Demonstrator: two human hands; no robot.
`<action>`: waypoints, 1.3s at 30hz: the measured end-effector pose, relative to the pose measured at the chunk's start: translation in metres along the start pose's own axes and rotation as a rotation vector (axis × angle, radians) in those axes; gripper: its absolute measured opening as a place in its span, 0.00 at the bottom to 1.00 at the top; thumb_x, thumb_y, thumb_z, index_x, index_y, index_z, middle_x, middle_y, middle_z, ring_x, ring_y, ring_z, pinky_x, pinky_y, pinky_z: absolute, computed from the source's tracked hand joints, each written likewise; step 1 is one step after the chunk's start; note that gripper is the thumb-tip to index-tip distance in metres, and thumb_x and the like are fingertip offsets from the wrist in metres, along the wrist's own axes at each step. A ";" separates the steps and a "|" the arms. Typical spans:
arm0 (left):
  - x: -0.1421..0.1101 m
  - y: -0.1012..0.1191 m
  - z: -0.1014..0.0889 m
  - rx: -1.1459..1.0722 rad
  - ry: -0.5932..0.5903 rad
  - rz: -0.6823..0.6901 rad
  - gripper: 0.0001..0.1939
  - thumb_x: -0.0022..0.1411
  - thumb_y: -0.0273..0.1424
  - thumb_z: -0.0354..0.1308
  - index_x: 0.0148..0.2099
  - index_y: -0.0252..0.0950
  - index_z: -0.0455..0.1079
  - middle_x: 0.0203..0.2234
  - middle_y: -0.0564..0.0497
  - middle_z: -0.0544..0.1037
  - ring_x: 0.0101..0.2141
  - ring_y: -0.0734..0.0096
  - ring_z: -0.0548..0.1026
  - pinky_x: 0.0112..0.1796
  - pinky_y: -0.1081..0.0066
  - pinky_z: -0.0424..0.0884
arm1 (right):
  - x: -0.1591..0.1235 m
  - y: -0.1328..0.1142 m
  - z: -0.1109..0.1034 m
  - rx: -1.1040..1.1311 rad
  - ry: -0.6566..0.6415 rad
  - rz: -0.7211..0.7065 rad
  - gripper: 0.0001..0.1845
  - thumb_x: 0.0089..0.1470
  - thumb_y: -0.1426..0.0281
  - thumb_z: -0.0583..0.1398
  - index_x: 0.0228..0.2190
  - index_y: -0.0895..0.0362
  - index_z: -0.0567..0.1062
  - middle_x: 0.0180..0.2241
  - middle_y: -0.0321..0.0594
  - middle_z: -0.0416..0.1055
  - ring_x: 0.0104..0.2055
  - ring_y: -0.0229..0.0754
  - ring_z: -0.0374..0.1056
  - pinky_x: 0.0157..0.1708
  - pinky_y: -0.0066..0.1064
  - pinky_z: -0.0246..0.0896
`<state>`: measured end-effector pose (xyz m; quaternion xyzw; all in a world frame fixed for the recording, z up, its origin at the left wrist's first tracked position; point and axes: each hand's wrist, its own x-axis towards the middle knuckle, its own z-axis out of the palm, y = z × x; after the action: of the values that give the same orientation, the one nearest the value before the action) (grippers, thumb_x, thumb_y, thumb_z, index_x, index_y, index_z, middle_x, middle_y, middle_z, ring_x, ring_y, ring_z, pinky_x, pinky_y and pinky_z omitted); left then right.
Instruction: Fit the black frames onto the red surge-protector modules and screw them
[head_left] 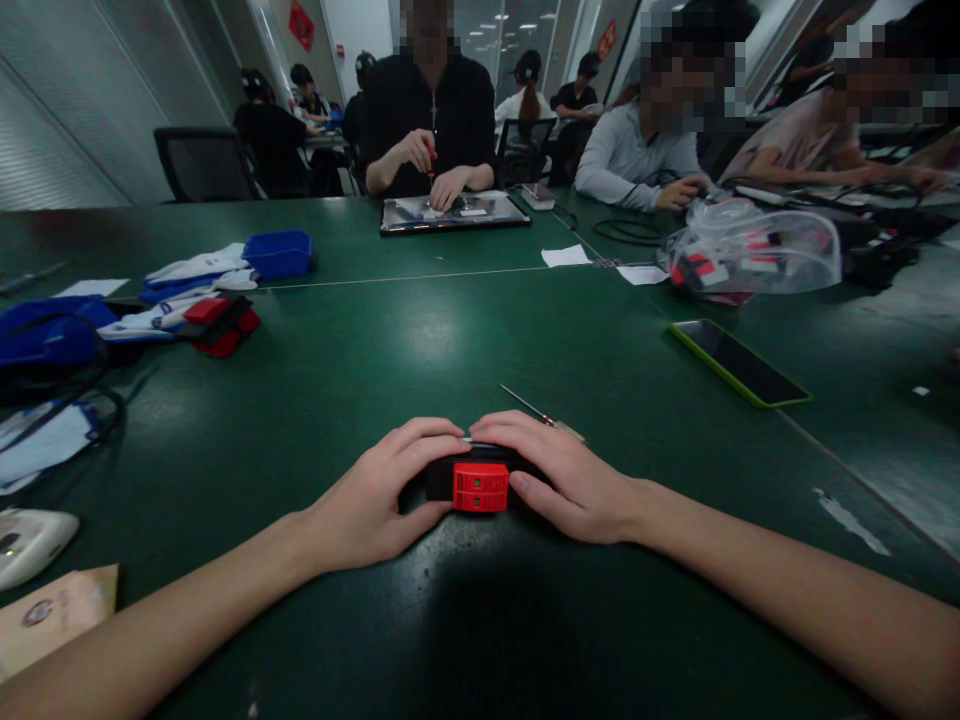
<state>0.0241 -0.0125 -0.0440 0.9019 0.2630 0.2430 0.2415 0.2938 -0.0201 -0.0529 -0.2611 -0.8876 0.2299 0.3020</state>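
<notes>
A black device with a red front block rests on the green table in front of me. Two small green spots and fine printed marks show on the red part. My left hand wraps its left end, thumb low and fingers over the top. On the other end, my right hand curls its fingers over the upper edge, with the thumb by the red block. Both hands cover much of the black body. Just behind my right hand lies a thin screwdriver, its handle partly hidden.
To the left are a red and black block, white gloves, a blue tray, and a white mouse-like object. A green-edged phone and clear plastic bag lie right. Across the table, a person works on a flat panel.
</notes>
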 end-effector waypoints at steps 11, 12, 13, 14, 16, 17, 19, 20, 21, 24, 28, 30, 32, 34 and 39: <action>-0.001 0.000 0.001 0.037 0.156 0.034 0.27 0.62 0.19 0.57 0.62 0.40 0.62 0.56 0.43 0.70 0.57 0.60 0.71 0.59 0.58 0.69 | 0.001 0.003 0.005 -0.066 0.010 0.184 0.27 0.61 0.66 0.58 0.59 0.59 0.63 0.56 0.54 0.71 0.56 0.52 0.70 0.55 0.47 0.68; -0.001 -0.001 0.001 0.041 0.164 0.033 0.27 0.62 0.19 0.57 0.62 0.40 0.62 0.56 0.43 0.70 0.57 0.60 0.71 0.59 0.58 0.69 | 0.000 0.003 0.005 -0.068 0.012 0.197 0.27 0.61 0.65 0.59 0.59 0.58 0.63 0.56 0.54 0.71 0.55 0.52 0.70 0.54 0.47 0.68; -0.001 -0.002 0.002 0.045 0.166 0.030 0.27 0.62 0.20 0.57 0.62 0.40 0.62 0.56 0.43 0.70 0.57 0.60 0.71 0.58 0.59 0.69 | 0.000 0.004 0.005 -0.066 0.015 0.202 0.27 0.61 0.65 0.59 0.59 0.58 0.63 0.56 0.54 0.71 0.56 0.52 0.70 0.54 0.46 0.68; -0.001 -0.002 0.002 0.049 0.166 0.026 0.27 0.62 0.20 0.57 0.62 0.40 0.62 0.57 0.43 0.69 0.57 0.60 0.71 0.58 0.59 0.70 | 0.000 0.004 0.005 -0.060 0.021 0.204 0.27 0.60 0.64 0.60 0.59 0.58 0.64 0.56 0.53 0.71 0.56 0.52 0.70 0.54 0.47 0.68; -0.001 -0.002 0.003 0.060 0.169 0.018 0.27 0.63 0.20 0.57 0.62 0.40 0.62 0.57 0.42 0.69 0.58 0.60 0.71 0.59 0.59 0.69 | -0.001 0.004 0.005 -0.044 0.041 0.210 0.28 0.59 0.64 0.61 0.59 0.57 0.64 0.56 0.52 0.71 0.55 0.52 0.70 0.54 0.46 0.68; -0.001 -0.002 0.003 0.066 0.175 0.013 0.27 0.63 0.20 0.57 0.62 0.40 0.62 0.58 0.42 0.69 0.58 0.60 0.70 0.59 0.58 0.69 | -0.002 0.004 0.005 -0.035 0.056 0.215 0.29 0.58 0.65 0.62 0.59 0.56 0.64 0.55 0.51 0.71 0.54 0.52 0.71 0.53 0.46 0.68; -0.001 -0.002 0.003 0.079 0.203 0.000 0.27 0.62 0.21 0.57 0.62 0.39 0.61 0.58 0.42 0.68 0.59 0.59 0.70 0.60 0.57 0.68 | -0.002 0.003 0.005 -0.022 0.097 0.207 0.30 0.57 0.65 0.63 0.59 0.55 0.64 0.54 0.49 0.72 0.52 0.50 0.72 0.50 0.44 0.70; -0.001 -0.001 0.002 0.084 0.222 -0.010 0.27 0.62 0.21 0.58 0.63 0.39 0.61 0.59 0.42 0.68 0.59 0.58 0.69 0.60 0.56 0.68 | -0.002 0.003 0.005 -0.021 0.122 0.187 0.30 0.57 0.66 0.63 0.59 0.55 0.63 0.53 0.49 0.72 0.52 0.50 0.72 0.50 0.43 0.70; 0.000 0.000 0.002 0.086 0.236 -0.026 0.27 0.62 0.21 0.58 0.63 0.39 0.61 0.59 0.41 0.68 0.60 0.57 0.69 0.60 0.56 0.68 | -0.002 0.003 0.005 -0.024 0.150 0.156 0.31 0.56 0.67 0.63 0.59 0.54 0.63 0.53 0.48 0.72 0.52 0.50 0.72 0.50 0.43 0.70; 0.002 0.001 0.001 0.057 0.246 -0.096 0.27 0.62 0.23 0.59 0.63 0.40 0.61 0.60 0.41 0.69 0.60 0.55 0.70 0.56 0.57 0.73 | -0.002 0.003 0.005 -0.037 0.216 0.045 0.32 0.55 0.69 0.64 0.59 0.54 0.63 0.52 0.49 0.71 0.52 0.50 0.71 0.50 0.43 0.70; 0.001 -0.001 0.001 0.015 0.224 -0.137 0.29 0.61 0.25 0.60 0.64 0.40 0.60 0.56 0.43 0.75 0.54 0.57 0.75 0.53 0.59 0.75 | -0.005 0.005 0.007 -0.053 0.250 -0.044 0.33 0.54 0.69 0.65 0.60 0.54 0.63 0.50 0.49 0.71 0.51 0.50 0.70 0.48 0.42 0.71; 0.001 -0.002 0.001 0.000 0.217 -0.143 0.30 0.60 0.25 0.60 0.64 0.40 0.60 0.54 0.44 0.76 0.51 0.58 0.77 0.53 0.58 0.75 | -0.006 0.006 0.008 -0.078 0.261 -0.066 0.34 0.54 0.69 0.65 0.60 0.55 0.62 0.51 0.51 0.70 0.51 0.51 0.70 0.48 0.43 0.71; 0.002 -0.002 0.000 -0.020 0.204 -0.157 0.29 0.60 0.25 0.60 0.62 0.40 0.62 0.52 0.44 0.77 0.50 0.58 0.78 0.52 0.59 0.75 | -0.008 0.006 0.008 -0.117 0.251 -0.092 0.36 0.54 0.68 0.65 0.61 0.57 0.60 0.52 0.53 0.69 0.53 0.52 0.69 0.49 0.44 0.70; 0.004 -0.002 -0.001 -0.032 0.189 -0.166 0.26 0.58 0.23 0.60 0.59 0.39 0.65 0.50 0.45 0.78 0.48 0.59 0.78 0.50 0.60 0.76 | -0.009 0.006 0.008 -0.171 0.220 -0.149 0.36 0.55 0.67 0.64 0.62 0.59 0.59 0.52 0.55 0.68 0.53 0.53 0.68 0.49 0.44 0.70; 0.004 -0.003 -0.001 -0.028 0.164 -0.131 0.28 0.55 0.19 0.58 0.58 0.39 0.65 0.50 0.45 0.77 0.49 0.59 0.78 0.51 0.61 0.75 | -0.007 0.001 0.008 -0.270 0.158 -0.310 0.28 0.61 0.66 0.59 0.60 0.60 0.61 0.49 0.52 0.69 0.47 0.48 0.69 0.44 0.38 0.70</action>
<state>0.0254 -0.0080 -0.0437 0.8563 0.3369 0.3035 0.2472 0.2939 -0.0255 -0.0625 -0.1769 -0.9133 0.0385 0.3648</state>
